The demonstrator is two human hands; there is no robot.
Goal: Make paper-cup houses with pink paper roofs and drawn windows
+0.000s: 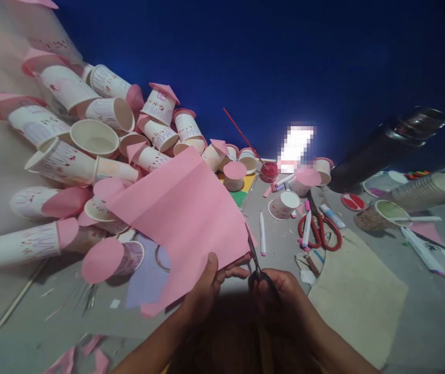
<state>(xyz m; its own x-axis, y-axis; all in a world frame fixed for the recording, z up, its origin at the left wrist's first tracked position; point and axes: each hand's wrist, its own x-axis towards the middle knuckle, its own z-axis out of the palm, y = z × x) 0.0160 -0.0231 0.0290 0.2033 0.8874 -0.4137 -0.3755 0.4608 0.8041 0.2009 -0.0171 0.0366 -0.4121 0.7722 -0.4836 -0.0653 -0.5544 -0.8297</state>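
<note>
A large sheet of pink paper (183,213) is in my left hand (212,280), thumb on top and fingers beneath its near edge. A curved bite is cut from the sheet's lower left side. Small black-handled scissors (256,259) sit in my right hand (280,291), fingers in the handle loops. Their blades point away from me and lie along the right edge of the sheet. Left of the sheet and behind it, many decorated paper cups (66,85) with pink paper tops are piled up.
Red-handled scissors (329,239), markers (262,234) and a white cup (284,205) lie to the right. Beyond them are a dark thermos (381,148), a stack of cups (420,192) and a red paint pot (269,172) with a brush. Pink scraps (78,358) lie front left.
</note>
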